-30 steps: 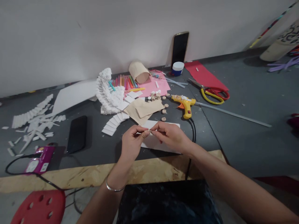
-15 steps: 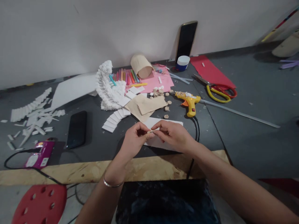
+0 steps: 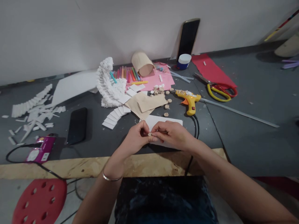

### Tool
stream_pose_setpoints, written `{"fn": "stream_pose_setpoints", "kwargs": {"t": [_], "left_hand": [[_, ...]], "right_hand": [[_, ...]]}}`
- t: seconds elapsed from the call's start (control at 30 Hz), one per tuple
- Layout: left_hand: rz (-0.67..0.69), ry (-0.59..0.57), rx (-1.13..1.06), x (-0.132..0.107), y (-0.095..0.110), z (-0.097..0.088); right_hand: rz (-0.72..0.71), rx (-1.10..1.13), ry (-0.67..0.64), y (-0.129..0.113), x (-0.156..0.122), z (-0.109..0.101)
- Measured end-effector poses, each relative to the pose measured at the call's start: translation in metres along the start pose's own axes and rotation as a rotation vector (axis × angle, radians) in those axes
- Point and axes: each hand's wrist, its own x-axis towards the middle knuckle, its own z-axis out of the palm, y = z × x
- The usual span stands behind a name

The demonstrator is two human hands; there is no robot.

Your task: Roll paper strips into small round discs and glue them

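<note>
My left hand (image 3: 137, 135) and my right hand (image 3: 172, 134) meet near the table's front edge, thumbs and fingertips pinched together. Between them is a small pale paper roll (image 3: 149, 134), partly covered by the fingers. Under the hands lies a white sheet (image 3: 175, 120). Just beyond it are brown paper pieces (image 3: 153, 102) and several small round beige rolls (image 3: 166, 114). A yellow glue gun (image 3: 192, 102) rests on its side to the right, its cord running to the front edge.
Red-and-yellow-handled scissors (image 3: 218, 93) lie at the right on red paper (image 3: 210, 67). A white-lidded jar (image 3: 184, 61) and a leaning phone (image 3: 188, 39) stand at the back. On the left are another phone (image 3: 77, 125), a purple device (image 3: 42, 150) and white scraps (image 3: 35, 119).
The fingers have shifted slightly around the small roll, and its round end now shows more. The left fingertips have risen a little. The camera view has moved slightly.
</note>
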Motion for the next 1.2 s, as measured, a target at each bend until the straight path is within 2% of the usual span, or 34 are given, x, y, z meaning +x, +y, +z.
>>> {"fn": "stream_pose_setpoints", "kwargs": {"t": [0.17,0.3,0.37,0.67,0.8,0.93,1.07,1.2], "left_hand": [[-0.003,-0.012,0.085,-0.002,0.006,0.003],[0.033,-0.010,0.189,-0.003,0.010,0.005],[0.052,0.011,0.234,-0.003,0.011,0.006],[0.226,0.195,0.524,0.001,0.020,0.006],[0.347,0.179,0.499,0.001,0.025,0.002],[0.371,0.190,0.444,0.006,0.023,-0.002],[0.443,0.138,0.494,0.013,0.015,0.000],[0.554,0.208,0.555,0.021,0.008,0.006]], "right_hand": [[0.034,0.012,-0.086,0.000,0.000,-0.003],[0.077,0.160,-0.175,-0.001,-0.002,-0.005],[0.101,0.210,-0.180,-0.001,-0.002,-0.005],[0.089,0.286,0.030,0.008,0.003,0.004],[0.094,0.298,0.133,0.012,0.004,0.002],[0.085,0.372,0.135,0.015,0.005,0.003],[0.092,0.444,0.191,0.018,0.006,0.005],[0.142,0.503,0.226,0.020,0.009,0.005]]}}
